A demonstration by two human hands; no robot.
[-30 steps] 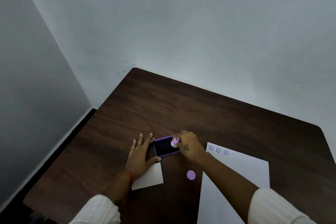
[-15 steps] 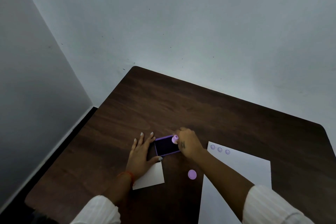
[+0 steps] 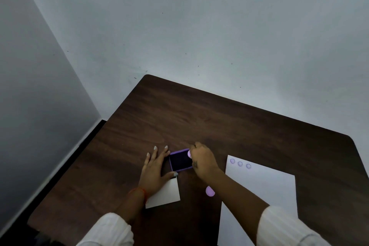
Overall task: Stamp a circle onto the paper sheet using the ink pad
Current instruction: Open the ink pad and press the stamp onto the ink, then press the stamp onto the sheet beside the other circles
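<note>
Purple stamp [image 3: 189, 154] pinched in right hand [image 3: 203, 161], inking on ink pad [image 3: 180, 161] at lower centre; left hand [image 3: 154, 171] flat, fingers spread, empty; next, carry right to paper sheet [image 3: 263, 183].

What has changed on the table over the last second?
Very little. The right hand holding the purple stamp has edged slightly toward the far corner of the ink pad. The left hand stays flat beside the pad, thumb at its near edge. The paper sheet with three stamped circles, the white card and the purple cap have not moved.
</note>
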